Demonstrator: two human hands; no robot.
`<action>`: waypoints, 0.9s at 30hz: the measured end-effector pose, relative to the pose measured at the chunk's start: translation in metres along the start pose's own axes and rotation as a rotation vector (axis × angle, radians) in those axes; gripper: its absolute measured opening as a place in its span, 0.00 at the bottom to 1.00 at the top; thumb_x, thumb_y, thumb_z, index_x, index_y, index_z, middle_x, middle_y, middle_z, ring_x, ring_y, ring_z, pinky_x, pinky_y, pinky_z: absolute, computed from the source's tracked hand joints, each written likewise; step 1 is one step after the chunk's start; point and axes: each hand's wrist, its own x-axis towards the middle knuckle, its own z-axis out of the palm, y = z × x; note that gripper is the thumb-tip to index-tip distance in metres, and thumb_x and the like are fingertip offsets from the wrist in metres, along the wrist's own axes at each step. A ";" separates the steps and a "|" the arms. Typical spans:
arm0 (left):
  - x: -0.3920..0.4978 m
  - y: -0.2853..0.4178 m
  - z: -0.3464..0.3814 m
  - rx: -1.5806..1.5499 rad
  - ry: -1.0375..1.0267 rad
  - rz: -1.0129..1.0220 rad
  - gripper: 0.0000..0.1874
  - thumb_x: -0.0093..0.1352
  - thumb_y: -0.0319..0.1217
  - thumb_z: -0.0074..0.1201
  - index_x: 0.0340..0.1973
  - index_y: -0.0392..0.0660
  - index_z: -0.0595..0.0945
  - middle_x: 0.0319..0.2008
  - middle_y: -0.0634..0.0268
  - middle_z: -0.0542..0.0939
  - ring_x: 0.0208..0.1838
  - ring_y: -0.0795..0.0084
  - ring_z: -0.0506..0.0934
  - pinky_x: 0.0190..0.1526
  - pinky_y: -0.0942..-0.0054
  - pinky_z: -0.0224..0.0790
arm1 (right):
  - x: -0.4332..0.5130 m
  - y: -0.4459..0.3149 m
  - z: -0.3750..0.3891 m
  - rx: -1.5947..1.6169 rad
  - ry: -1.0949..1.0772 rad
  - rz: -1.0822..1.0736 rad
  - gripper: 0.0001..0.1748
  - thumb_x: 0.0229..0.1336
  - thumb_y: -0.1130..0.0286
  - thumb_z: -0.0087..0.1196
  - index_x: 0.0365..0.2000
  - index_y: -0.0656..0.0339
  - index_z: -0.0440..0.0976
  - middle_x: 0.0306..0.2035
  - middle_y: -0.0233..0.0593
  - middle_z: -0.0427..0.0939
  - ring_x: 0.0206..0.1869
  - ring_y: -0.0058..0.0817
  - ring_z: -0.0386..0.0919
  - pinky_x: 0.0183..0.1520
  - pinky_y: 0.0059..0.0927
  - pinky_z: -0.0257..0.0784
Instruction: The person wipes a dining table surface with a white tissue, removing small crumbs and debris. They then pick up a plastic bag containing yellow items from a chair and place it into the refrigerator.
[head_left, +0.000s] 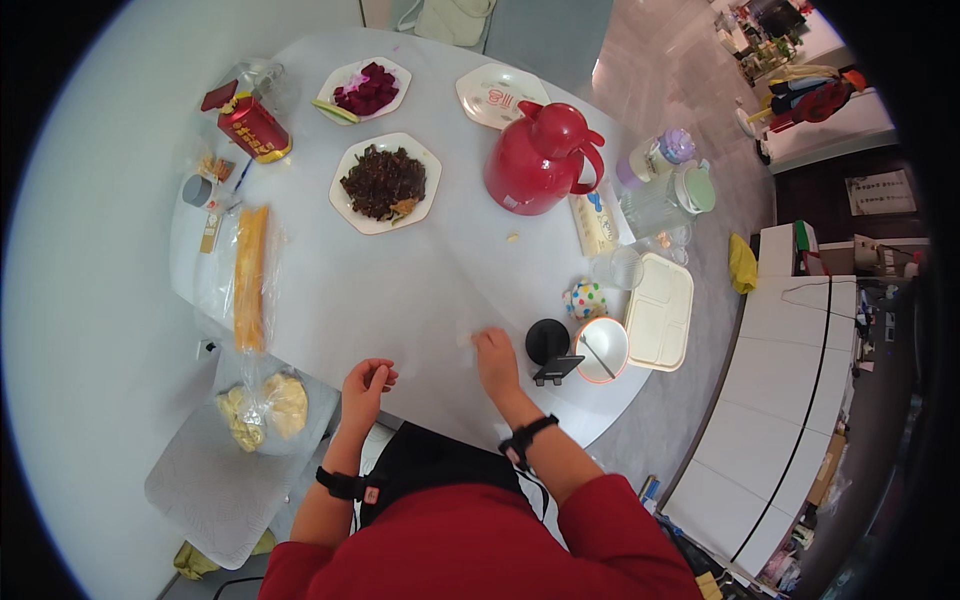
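My left hand (367, 388) hovers at the near edge of the white table (420, 292), fingers loosely curled with nothing visible in them. My right hand (496, 364) is over the table with its fingers bent together. A faint pale patch shows by its fingertips; whether the hand grips something is unclear. Right of that hand stands a black phone stand (550, 343). Beyond the stand is a white bowl (611, 341) with an orange rim and a spoon (597, 355) inside. Farther off, a white octagonal plate (346, 214) carries dark cooked greens (382, 180).
A red vacuum jug (529, 169) stands near an octagonal plate (487, 82). Another plate (401, 75) holds purple cubes (369, 90). At left are a red can (255, 129) and bagged yellow sticks (250, 277). A glass pitcher (660, 202), tissue pack (596, 225) and compartment tray (661, 311) line the right edge.
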 end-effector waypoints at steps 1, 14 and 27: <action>0.001 0.000 0.000 -0.005 0.005 0.021 0.12 0.76 0.33 0.50 0.47 0.38 0.81 0.36 0.62 0.84 0.38 0.74 0.81 0.41 0.75 0.75 | -0.002 0.000 -0.002 -0.006 -0.025 -0.053 0.02 0.55 0.79 0.54 0.30 0.66 0.76 0.36 0.47 0.75 0.41 0.49 0.73 0.44 0.45 0.71; 0.004 0.007 0.000 0.056 -0.051 0.020 0.11 0.76 0.32 0.49 0.45 0.38 0.82 0.35 0.63 0.84 0.38 0.75 0.81 0.41 0.75 0.75 | 0.007 0.014 -0.010 -0.138 -0.077 0.098 0.05 0.55 0.75 0.51 0.33 0.65 0.73 0.35 0.52 0.73 0.39 0.52 0.72 0.42 0.47 0.69; -0.006 0.004 -0.058 0.026 0.153 -0.010 0.13 0.76 0.34 0.50 0.46 0.38 0.83 0.35 0.64 0.84 0.37 0.76 0.81 0.41 0.76 0.74 | -0.006 -0.049 0.052 0.199 -0.239 0.294 0.05 0.62 0.75 0.48 0.37 0.66 0.71 0.40 0.53 0.72 0.48 0.51 0.70 0.51 0.44 0.69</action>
